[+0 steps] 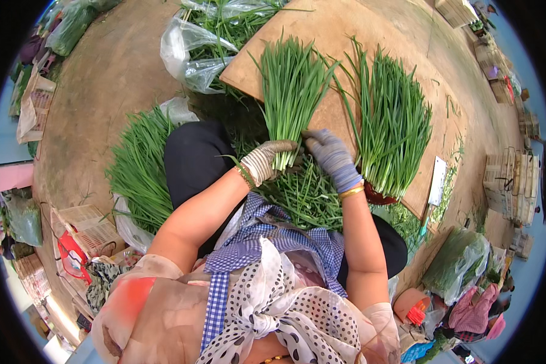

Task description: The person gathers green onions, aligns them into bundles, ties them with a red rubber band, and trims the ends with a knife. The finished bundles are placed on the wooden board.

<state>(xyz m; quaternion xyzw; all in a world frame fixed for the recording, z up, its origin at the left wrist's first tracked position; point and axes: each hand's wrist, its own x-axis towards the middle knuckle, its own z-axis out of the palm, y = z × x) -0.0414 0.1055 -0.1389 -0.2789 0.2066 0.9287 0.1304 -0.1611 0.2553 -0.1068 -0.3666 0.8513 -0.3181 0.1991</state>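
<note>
My left hand (269,160), in a striped knit glove, is closed around the pale lower ends of a bundle of garlic chives (291,91). The bundle's leaves spread over the corner of a wooden board (327,27). My right hand (330,157), in a grey-blue glove, is beside the bundle's base with bent fingers; whether it pinches any stalks is hard to see. Right of it, a larger pile of chives (391,123) lies on the board, its stalk ends over a dark red object (381,194). Loose green leaves (309,195) fill the space below my hands.
A cleaver (437,182) with a green handle lies at the board's right edge near chopped bits. More chives (141,168) lie by my left knee. An open plastic bag of greens (200,50) stands beyond the board. Plastic crates (88,230) are at left, a filled bag (457,264) at lower right.
</note>
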